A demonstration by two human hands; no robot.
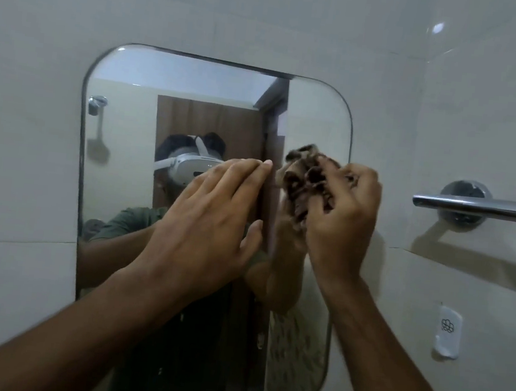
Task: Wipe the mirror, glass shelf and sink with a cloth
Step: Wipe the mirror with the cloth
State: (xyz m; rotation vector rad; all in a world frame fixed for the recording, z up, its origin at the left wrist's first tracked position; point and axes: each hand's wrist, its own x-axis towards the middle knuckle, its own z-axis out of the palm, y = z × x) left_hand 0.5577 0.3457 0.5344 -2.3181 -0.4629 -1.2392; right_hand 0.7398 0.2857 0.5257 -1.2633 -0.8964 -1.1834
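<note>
A rounded rectangular mirror (131,118) hangs on the pale tiled wall in front of me. My right hand (343,217) is raised at the mirror's right side and clutches a crumpled brown cloth (303,177) against the glass. My left hand (212,219) is held up over the middle of the mirror, fingers straight and slightly apart, holding nothing; whether its fingertips touch the glass I cannot tell. The mirror reflects a person wearing a white headset, both arms and a brown door. The glass shelf and the sink are out of view.
A chrome towel bar (478,207) juts from the wall right of the mirror, close to my right hand. Below it a small white adhesive hook (447,331) is stuck to the tile. A shower fitting shows only as a reflection at the mirror's left.
</note>
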